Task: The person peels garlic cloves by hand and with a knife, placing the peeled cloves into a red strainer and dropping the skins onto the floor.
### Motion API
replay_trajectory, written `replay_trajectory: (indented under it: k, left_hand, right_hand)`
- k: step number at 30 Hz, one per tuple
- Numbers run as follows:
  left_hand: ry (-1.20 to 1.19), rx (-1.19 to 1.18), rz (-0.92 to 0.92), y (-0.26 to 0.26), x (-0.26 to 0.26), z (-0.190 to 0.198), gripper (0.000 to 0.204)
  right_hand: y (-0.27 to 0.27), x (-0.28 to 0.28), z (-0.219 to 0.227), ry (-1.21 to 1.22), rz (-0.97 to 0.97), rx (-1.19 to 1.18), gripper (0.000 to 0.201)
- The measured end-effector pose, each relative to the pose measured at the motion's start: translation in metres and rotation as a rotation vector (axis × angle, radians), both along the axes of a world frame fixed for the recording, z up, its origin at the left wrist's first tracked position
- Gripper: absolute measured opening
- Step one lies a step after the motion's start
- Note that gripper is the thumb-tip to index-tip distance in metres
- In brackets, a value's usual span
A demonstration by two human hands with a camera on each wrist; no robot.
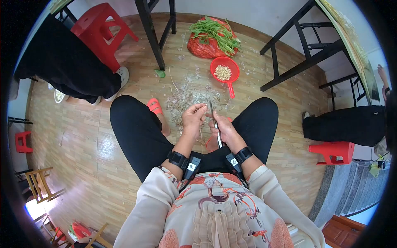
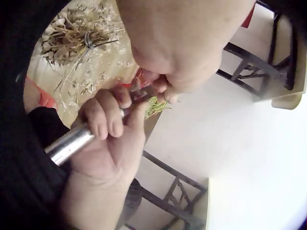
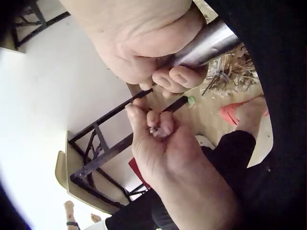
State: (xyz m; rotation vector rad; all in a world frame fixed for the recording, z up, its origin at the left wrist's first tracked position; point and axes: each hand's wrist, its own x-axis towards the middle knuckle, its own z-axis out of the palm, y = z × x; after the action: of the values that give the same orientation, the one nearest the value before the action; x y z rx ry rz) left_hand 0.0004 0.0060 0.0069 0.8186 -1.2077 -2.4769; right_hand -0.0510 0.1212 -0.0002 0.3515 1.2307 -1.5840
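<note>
Over the lap, the left hand (image 1: 194, 120) (image 2: 177, 38) (image 3: 175, 158) has its fingers curled round a small whitish piece (image 3: 159, 131), which looks like a garlic clove and is mostly hidden. Just beside it, the right hand (image 1: 226, 130) (image 2: 108, 143) (image 3: 148, 38) grips the metal handle (image 1: 219, 139) (image 2: 72, 143) (image 3: 206, 45) of a knife. In the head view the dark narrow blade (image 1: 211, 108) points away from the body, near the left fingertips. The two hands are close together; whether the blade touches the piece cannot be told.
Dry stalks and peelings (image 1: 186, 99) cover the floor beyond the hands. Past them are a red strainer (image 1: 234, 78) of pale cloves and a red net bag (image 1: 202, 47) under green stems. Dark-legged tables, red stools (image 1: 95, 31) and other people's legs (image 1: 70, 62) surround the area.
</note>
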Motion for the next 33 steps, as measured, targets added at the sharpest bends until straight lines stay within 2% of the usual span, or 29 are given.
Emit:
replay_trajectory:
  k: [2, 5, 8, 10, 11, 13, 14, 16, 20, 24, 27, 29, 33]
  left_hand:
    - [-0.003, 0.085, -0.01, -0.002, 0.0, -0.005, 0.017]
    - [0.011, 0.08, -0.037, -0.003, 0.0, -0.008, 0.017]
    - [0.019, 0.11, -0.046, -0.003, 0.0, -0.007, 0.018]
    - [-0.009, 0.081, -0.061, -0.004, 0.001, -0.005, 0.019]
    - [-0.034, 0.053, -0.081, -0.004, 0.001, -0.005, 0.02]
    - [-0.044, 0.028, -0.084, -0.003, 0.001, -0.005, 0.019]
    - [-0.055, 0.002, -0.087, -0.003, 0.001, -0.005, 0.018]
    - [-0.06, -0.005, -0.071, -0.003, 0.0, -0.007, 0.017]
    - [-0.074, -0.006, -0.067, -0.004, 0.001, -0.009, 0.012]
    - [-0.108, -0.045, -0.119, -0.004, 0.002, -0.006, 0.01]
    - [-0.148, -0.102, -0.155, -0.002, 0.002, -0.004, 0.013]
    - [-0.213, -0.258, -0.206, -0.001, 0.001, -0.004, 0.01]
    - [-0.232, -0.28, -0.251, 0.0, 0.0, -0.002, 0.009]
  right_hand:
    - [0.001, -0.001, 0.003, 0.057, -0.01, 0.013, 0.041]
    - [-0.002, 0.001, 0.01, 0.11, -0.054, 0.034, 0.052]
    - [-0.001, 0.001, 0.002, 0.223, -0.023, 0.082, 0.047]
    - [0.0, 0.001, 0.003, 0.491, 0.103, 0.175, 0.033]
    - [0.0, 0.001, 0.001, 0.492, 0.103, 0.175, 0.033]
    - [-0.004, 0.002, 0.001, 0.537, -0.002, 0.214, 0.019]
    - [-0.004, 0.004, 0.002, 0.537, -0.002, 0.215, 0.019]
    - [-0.008, 0.008, 0.016, 0.605, -0.108, 0.055, 0.015]
    - [-0.003, 0.003, 0.007, 0.541, -0.098, 0.089, 0.019]
    - [-0.002, 0.001, 0.008, 0.543, -0.175, 0.053, 0.019]
    - [-0.002, 0.002, 0.009, 0.584, -0.168, 0.057, 0.021]
    - [-0.002, 0.001, 0.005, 0.613, -0.15, 0.064, 0.021]
    - [-0.001, 0.0, 0.001, 0.621, -0.167, 0.097, 0.022]
